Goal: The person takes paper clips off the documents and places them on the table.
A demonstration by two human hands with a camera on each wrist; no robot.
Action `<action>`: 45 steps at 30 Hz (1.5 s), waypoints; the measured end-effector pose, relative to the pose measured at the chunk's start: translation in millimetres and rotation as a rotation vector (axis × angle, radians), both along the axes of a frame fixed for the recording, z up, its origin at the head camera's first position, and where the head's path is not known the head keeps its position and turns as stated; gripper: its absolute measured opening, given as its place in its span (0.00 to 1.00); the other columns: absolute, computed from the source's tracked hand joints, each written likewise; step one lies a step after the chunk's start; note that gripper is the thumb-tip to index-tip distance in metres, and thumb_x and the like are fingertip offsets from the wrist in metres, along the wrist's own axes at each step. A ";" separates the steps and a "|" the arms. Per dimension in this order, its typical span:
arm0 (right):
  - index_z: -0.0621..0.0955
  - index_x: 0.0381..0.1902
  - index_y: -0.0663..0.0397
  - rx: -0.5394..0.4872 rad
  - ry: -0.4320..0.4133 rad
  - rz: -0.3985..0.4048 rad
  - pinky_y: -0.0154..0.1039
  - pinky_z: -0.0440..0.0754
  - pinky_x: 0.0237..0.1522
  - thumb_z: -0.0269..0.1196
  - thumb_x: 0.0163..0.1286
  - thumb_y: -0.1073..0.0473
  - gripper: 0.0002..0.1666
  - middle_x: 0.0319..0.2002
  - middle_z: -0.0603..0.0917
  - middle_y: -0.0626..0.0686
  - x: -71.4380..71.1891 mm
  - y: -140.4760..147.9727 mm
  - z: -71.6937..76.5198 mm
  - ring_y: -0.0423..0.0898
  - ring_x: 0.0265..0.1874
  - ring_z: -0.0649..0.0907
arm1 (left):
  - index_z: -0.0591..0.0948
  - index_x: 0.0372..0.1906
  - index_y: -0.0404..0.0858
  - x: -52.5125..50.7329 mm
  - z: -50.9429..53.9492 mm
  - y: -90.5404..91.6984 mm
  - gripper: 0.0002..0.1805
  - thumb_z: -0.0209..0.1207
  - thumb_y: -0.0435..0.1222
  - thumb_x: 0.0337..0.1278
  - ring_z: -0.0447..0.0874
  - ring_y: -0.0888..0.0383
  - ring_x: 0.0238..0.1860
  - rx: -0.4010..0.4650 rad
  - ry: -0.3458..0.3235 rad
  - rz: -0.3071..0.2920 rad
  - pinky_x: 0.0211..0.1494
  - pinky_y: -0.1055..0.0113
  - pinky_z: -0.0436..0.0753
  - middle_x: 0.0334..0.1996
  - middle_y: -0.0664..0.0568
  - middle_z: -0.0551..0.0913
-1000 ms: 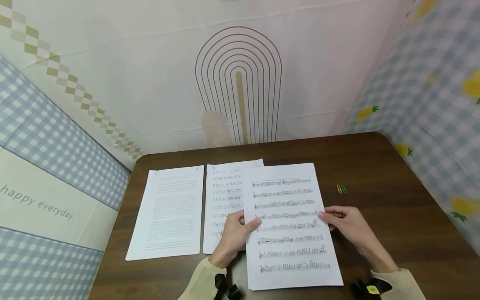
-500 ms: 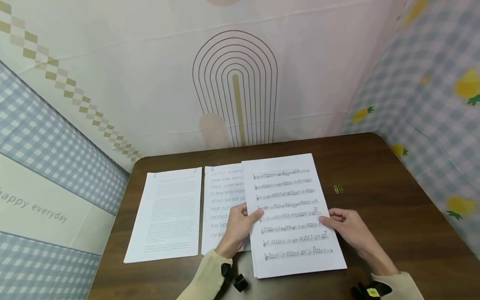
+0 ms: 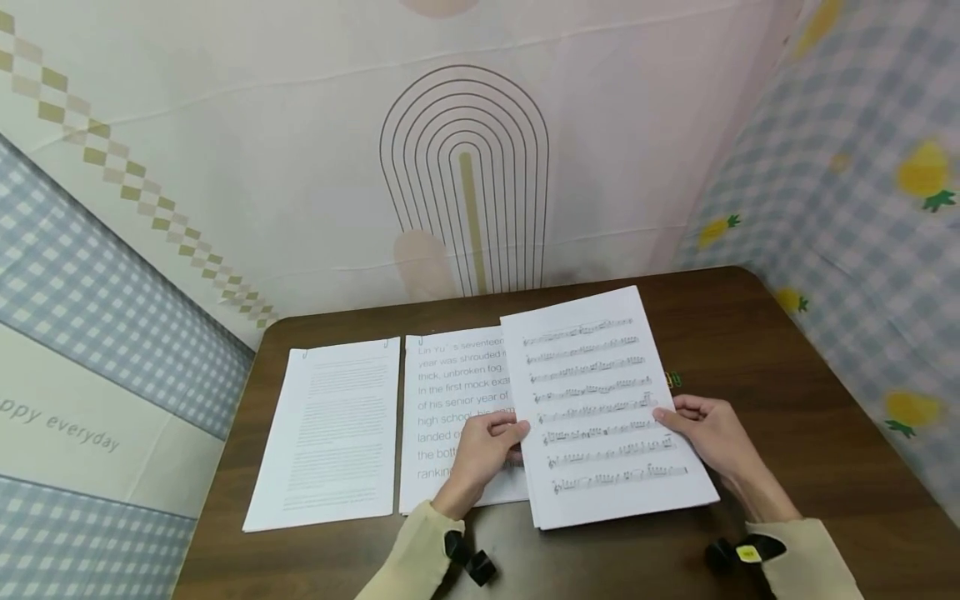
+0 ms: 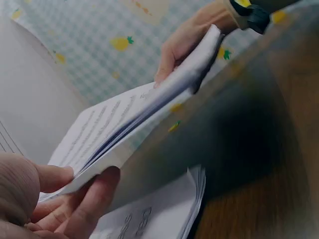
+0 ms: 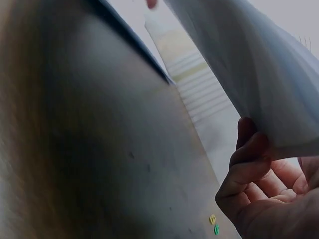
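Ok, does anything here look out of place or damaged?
Nothing looks spilled or damaged. Only the sheet music is askew: the left hand and right hand hold it tilted, overlapping the large-print pages in the head view.

The right hand [image 5: 269, 191] is at the lower right, its curled fingers gripping the edge of the white sheets [image 5: 249, 64], whose shaded underside slants across the upper right. Near the bottom, a yellow paper clip [image 5: 213, 219] and a green paper clip [image 5: 216, 229] lie close together on the blurred table [image 5: 124, 149]; a bit of the left hand [image 5: 151, 3] shows at the top
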State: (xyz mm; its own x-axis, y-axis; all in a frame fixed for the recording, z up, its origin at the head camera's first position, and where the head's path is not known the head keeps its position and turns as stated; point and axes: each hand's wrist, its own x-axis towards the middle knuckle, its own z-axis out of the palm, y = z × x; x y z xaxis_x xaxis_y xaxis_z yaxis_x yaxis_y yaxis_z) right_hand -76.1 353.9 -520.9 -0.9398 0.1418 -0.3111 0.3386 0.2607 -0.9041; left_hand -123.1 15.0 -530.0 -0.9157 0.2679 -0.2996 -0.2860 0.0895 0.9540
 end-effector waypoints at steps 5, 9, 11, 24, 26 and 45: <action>0.83 0.60 0.71 0.042 -0.002 -0.013 0.41 0.91 0.32 0.69 0.80 0.49 0.28 0.34 0.94 0.41 -13.5 10.2 -5.2 0.42 0.31 0.93 | 0.89 0.51 0.25 2.9 3.7 -17.8 0.12 0.66 0.31 0.72 0.95 0.56 0.28 -0.017 0.035 0.041 0.40 0.60 0.95 0.35 0.36 0.94; 0.84 0.60 0.72 0.073 -0.011 -0.013 0.40 0.90 0.32 0.69 0.80 0.48 0.29 0.33 0.94 0.40 -22.2 16.2 -9.4 0.40 0.30 0.92 | 0.90 0.44 0.28 4.7 13.1 -37.2 0.08 0.67 0.30 0.70 0.90 0.61 0.20 -0.216 0.190 0.110 0.29 0.67 0.91 0.28 0.41 0.93; 0.84 0.59 0.72 0.094 -0.015 -0.013 0.40 0.89 0.31 0.69 0.79 0.48 0.30 0.32 0.93 0.41 -25.4 19.1 -10.7 0.40 0.29 0.91 | 0.91 0.41 0.30 5.2 18.6 -48.2 0.06 0.68 0.30 0.68 0.86 0.63 0.16 -0.371 0.303 0.154 0.23 0.70 0.86 0.25 0.45 0.92; 0.83 0.60 0.73 0.260 -0.032 0.041 0.38 0.85 0.30 0.67 0.81 0.48 0.29 0.32 0.91 0.47 -36.0 31.4 -13.7 0.40 0.29 0.86 | 0.90 0.41 0.23 -7.1 16.3 -107.9 0.15 0.78 0.33 0.57 0.78 0.60 0.16 -0.940 0.604 0.249 0.19 0.74 0.71 0.21 0.41 0.90; 0.83 0.60 0.74 0.291 -0.028 0.056 0.38 0.84 0.30 0.66 0.82 0.49 0.29 0.33 0.92 0.49 -37.2 31.4 -14.8 0.41 0.29 0.86 | 0.90 0.42 0.21 -9.0 13.7 -110.5 0.17 0.78 0.33 0.56 0.77 0.60 0.16 -0.949 0.599 0.239 0.18 0.74 0.70 0.22 0.38 0.90; 0.86 0.42 0.68 0.583 -0.022 0.047 0.41 0.75 0.28 0.72 0.74 0.49 0.23 0.29 0.89 0.59 -38.8 22.5 -15.7 0.48 0.26 0.82 | 0.84 0.24 0.30 -12.5 4.6 -113.0 0.16 0.80 0.35 0.55 0.67 0.61 0.13 -1.010 0.548 0.219 0.16 0.74 0.60 0.15 0.45 0.81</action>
State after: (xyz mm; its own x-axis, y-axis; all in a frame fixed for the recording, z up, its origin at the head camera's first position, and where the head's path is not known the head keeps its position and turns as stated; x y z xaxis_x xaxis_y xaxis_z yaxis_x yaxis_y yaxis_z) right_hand -114.9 376.4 -536.6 -0.9435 0.2533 -0.2135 0.3312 0.7285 -0.5997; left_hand -135.6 -98.0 -525.5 -0.9855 -0.0458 0.1636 0.0386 0.8777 0.4777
